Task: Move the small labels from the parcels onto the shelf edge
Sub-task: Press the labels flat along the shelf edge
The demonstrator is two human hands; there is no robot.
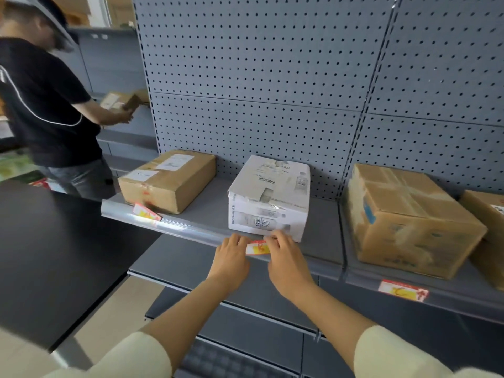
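A tall grey metal pegboard shelving unit (272, 64) filled the view, its grey shelf (212, 211) running left to right at mid height. To the left a dark, flat counter (54, 255) lay below the shelf level, and beyond it a second person in a black T-shirt (46, 105) stood holding a small brown box (120, 102) against another rack.

Three main parcels sat on the shelf. The largest, a brown cardboard box criss-crossed with tape (409, 222), stood on the right section. A long brown cardboard parcel with white shipping slips (169, 178) lay at the left end, and a white printed carton (268, 197) stood between them, near the front of the shelf.

Along the clear plastic shelf edge strip (188, 230) three small red-and-yellow labels were visible. One label (147, 212) sat tilted at the strip just below the long brown parcel; another (403, 290) lay flat in the strip under the taped box. The third label (257, 247) was at the strip right in front of the white carton, between the two hands.

The left hand (231, 257) rested on the shelf edge with its fingers (236, 241) curled narrowly against the label's left end. The right hand (286, 257) pressed its fingers (275, 238) closed on the label's right end, pinching it against the strip. Cream sleeves covered both forearms.
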